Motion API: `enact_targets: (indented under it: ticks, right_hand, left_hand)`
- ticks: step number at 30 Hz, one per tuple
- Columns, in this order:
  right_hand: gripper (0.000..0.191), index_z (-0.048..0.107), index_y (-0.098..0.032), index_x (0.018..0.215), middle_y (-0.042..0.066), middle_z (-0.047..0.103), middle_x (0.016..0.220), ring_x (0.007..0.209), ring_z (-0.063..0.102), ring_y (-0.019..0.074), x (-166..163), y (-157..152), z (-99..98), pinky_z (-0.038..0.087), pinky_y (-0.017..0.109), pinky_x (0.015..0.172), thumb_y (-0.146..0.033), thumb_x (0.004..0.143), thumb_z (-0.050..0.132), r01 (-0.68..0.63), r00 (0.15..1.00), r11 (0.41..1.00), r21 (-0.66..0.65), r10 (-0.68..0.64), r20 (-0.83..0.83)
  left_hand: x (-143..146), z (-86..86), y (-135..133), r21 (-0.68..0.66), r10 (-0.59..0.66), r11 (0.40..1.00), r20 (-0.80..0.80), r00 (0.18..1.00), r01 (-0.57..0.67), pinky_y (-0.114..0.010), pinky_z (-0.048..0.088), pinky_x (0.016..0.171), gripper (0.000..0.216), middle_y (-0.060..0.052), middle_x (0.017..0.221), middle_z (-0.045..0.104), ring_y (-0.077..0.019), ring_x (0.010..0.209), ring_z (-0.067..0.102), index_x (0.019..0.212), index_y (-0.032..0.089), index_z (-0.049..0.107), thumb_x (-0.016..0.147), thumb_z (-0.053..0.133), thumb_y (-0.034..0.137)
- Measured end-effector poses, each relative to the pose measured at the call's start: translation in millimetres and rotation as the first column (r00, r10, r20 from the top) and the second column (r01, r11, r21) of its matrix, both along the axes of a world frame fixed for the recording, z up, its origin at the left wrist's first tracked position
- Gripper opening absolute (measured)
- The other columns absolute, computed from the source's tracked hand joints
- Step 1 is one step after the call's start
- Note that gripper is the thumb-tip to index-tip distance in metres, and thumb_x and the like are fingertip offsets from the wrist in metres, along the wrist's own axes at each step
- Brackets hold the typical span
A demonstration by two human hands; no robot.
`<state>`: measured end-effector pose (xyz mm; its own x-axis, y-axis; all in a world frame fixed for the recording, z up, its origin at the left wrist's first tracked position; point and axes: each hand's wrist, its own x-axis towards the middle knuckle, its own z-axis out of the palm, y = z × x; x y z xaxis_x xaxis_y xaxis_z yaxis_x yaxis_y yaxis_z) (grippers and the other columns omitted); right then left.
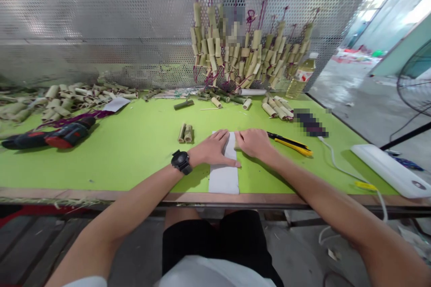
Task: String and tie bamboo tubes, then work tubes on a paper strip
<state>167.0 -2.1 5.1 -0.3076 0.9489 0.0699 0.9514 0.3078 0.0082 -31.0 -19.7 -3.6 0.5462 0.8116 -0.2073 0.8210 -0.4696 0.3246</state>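
Note:
A white strip that looks like paper or sandpaper (224,181) lies lengthwise on the green tabletop in front of me. My left hand (215,149), with a black watch (181,161) at the wrist, rests flat across it, thumb and fingers spread. At the strip's right edge my right hand (253,142) is closed on a small bamboo tube (237,144). Only a pale bit of that tube shows below the fingers. Left of my hands stand two short bamboo pieces (185,133). Beside my right hand lies a yellow and black utility knife (293,145).
A cordless drill (69,133) and a heap of bamboo tubes (63,101) lie at the left. Strung bamboo pieces (249,58) hang on the perforated metal panel (117,18). Toward the right are an oil bottle (302,77), a phone (310,123), a cable and a white device (392,170).

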Motion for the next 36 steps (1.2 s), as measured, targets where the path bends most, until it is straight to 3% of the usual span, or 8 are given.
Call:
enact_targets:
  ticks: [7, 15, 22, 30, 36]
  right_hand:
    - [0.069, 0.085, -0.011, 0.098, 0.022, 0.082, 0.098, 0.086, 0.077, 0.0286, -3, -1, -4.4, 0.050, 0.035, 0.077, -0.042, 0.112, 0.025, -0.038, 0.998, 0.999, -0.013, 0.039, 0.041]
    - [0.063, 0.083, -0.011, 0.101, 0.019, 0.082, 0.097, 0.084, 0.075, 0.0262, -6, 20, -6.2, 0.045, 0.032, 0.070, -0.037, 0.111, 0.027, -0.062, 0.998, 0.997, 0.047, 0.060, 0.029]
    - [0.061, 0.084, -0.011, 0.100, 0.019, 0.082, 0.095, 0.083, 0.075, 0.0264, -2, 5, -4.7, 0.042, 0.032, 0.068, -0.040, 0.110, 0.031, -0.072, 0.996, 0.997, 0.027, 0.070, 0.055]
    - [0.064, 0.083, -0.010, 0.097, 0.019, 0.081, 0.095, 0.082, 0.074, 0.0264, -7, 27, -13.3, 0.042, 0.032, 0.066, -0.041, 0.110, 0.028, -0.043, 0.999, 0.993, 0.108, 0.041, 0.024]
    - [0.066, 0.082, -0.012, 0.091, 0.017, 0.081, 0.092, 0.075, 0.073, 0.0230, -1, 8, -11.9, 0.042, 0.030, 0.066, -0.037, 0.112, 0.025, -0.045, 0.998, 0.998, 0.052, 0.047, -0.031]
  left_hand:
    - [0, -1.2, 0, 0.025, -0.008, 1.000, 0.024, 1.000, 0.007, -0.049, 0.015, 0.136, 0.143, -0.018, 0.181, 0.006, -0.0392, 0.168, 0.008, 0.174, 0.007, 0.011, 0.075, 0.046, 0.103]
    - [-1, -3.7, 2, 0.015, -0.001, 1.000, 0.012, 1.000, 0.001, -0.054, 0.018, 0.134, 0.142, -0.017, 0.182, 0.002, -0.0440, 0.167, 0.008, 0.175, 0.011, 0.004, 0.075, 0.043, 0.104]
    - [0, -1.2, 1, 0.017, -0.002, 1.000, 0.037, 0.999, 0.001, -0.051, 0.016, 0.135, 0.147, -0.018, 0.181, 0.006, -0.0418, 0.168, 0.009, 0.174, 0.007, 0.010, 0.072, 0.047, 0.105]
    - [0, -1.1, 2, 0.014, -0.002, 1.000, 0.045, 0.999, 0.001, -0.052, 0.018, 0.135, 0.147, -0.020, 0.181, 0.008, -0.0422, 0.167, 0.012, 0.174, 0.006, 0.009, 0.072, 0.048, 0.104]
    - [0, 0.4, 1, 0.010, -0.006, 1.000, 0.035, 0.999, 0.005, -0.053, 0.017, 0.135, 0.145, -0.017, 0.182, 0.006, -0.0423, 0.167, 0.009, 0.175, 0.011, 0.008, 0.072, 0.047, 0.105]
